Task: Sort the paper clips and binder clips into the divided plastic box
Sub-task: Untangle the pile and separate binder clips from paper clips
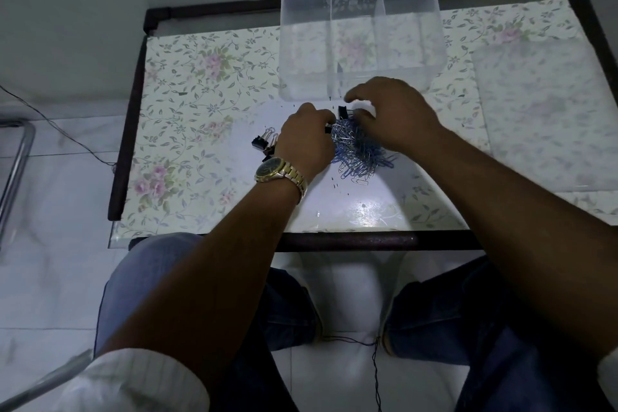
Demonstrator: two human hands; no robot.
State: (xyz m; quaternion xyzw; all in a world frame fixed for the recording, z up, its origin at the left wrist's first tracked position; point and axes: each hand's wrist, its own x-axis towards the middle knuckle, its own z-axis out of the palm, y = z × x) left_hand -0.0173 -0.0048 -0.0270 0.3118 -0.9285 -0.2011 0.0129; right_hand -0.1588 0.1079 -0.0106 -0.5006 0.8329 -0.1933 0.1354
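Note:
A heap of blue and silver paper clips (pixel 359 152) lies in the middle of the floral table. A few black binder clips (pixel 262 143) rest just left of the heap, and another binder clip (pixel 343 111) sits at its far edge between my hands. My left hand (pixel 306 140) is curled at the heap's left side, fingers closed over clips at its tip. My right hand (pixel 391 110) hovers over the heap's far right, fingers bent down into it. The clear divided plastic box (pixel 301 43) stands just beyond, with small clips in its far middle compartment.
The table (pixel 187 84) has a dark frame and a glossy floral cover. A thin cable runs across the floor at left, beside a metal chair tube (pixel 15 170). My knees are under the table's near edge.

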